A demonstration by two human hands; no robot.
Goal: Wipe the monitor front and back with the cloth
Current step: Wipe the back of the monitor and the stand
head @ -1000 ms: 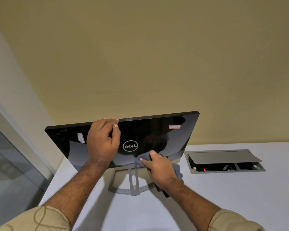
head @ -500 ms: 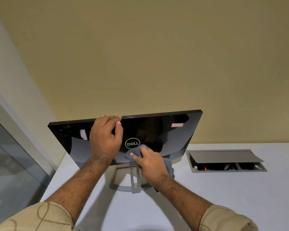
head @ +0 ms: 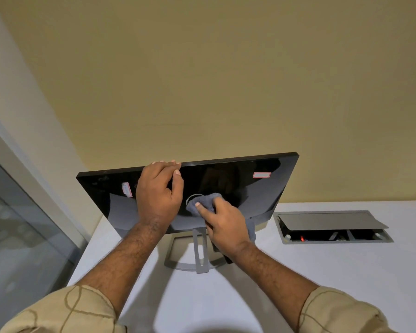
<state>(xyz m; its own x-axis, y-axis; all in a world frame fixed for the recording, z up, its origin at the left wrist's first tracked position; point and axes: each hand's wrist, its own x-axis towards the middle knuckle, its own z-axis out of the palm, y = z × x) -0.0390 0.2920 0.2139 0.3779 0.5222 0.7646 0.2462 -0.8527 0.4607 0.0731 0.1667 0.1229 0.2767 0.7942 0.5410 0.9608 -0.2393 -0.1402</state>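
The monitor [head: 226,183] stands on the desk [head: 346,272], glossy back toward the person. The left hand [head: 157,195] curls over its top edge, steadying it. The right hand [head: 226,224] grips the cloth [head: 203,203], pressing it on the logo. Judging by this, the back is mid-wipe; whether the front is done cannot be told.

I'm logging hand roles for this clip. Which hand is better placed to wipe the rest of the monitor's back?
The right hand: it already presses the cloth on the monitor back. The left hand grips the top edge, steadying it.
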